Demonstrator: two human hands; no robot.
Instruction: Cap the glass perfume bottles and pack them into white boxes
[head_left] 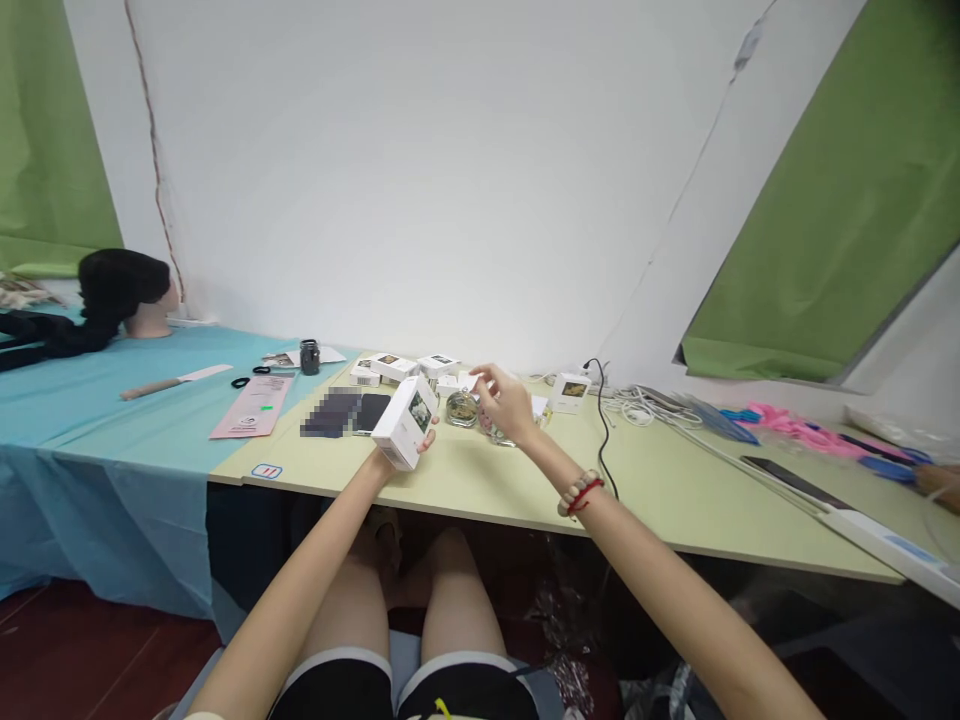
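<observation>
My left hand (427,438) is closed around a white cardboard box (401,425) with a small flower picture on its side. The box is tilted above the near part of the table. Raised to its right is my right hand (507,400), its fingers bent but apart, with nothing visible between them. Just left of that hand stands a round, flat clear glass bottle (460,409). Another glass bottle (498,434) with pinkish parts is partly hidden behind my right hand.
White boxes (395,367) lie at the back, and another white box (570,393) stands by a black cable (604,440). A dark phone-like slab (375,412) is left. A knife (177,382), scissors (251,377), pink sheet (253,407) and dark jar (310,358) lie further left.
</observation>
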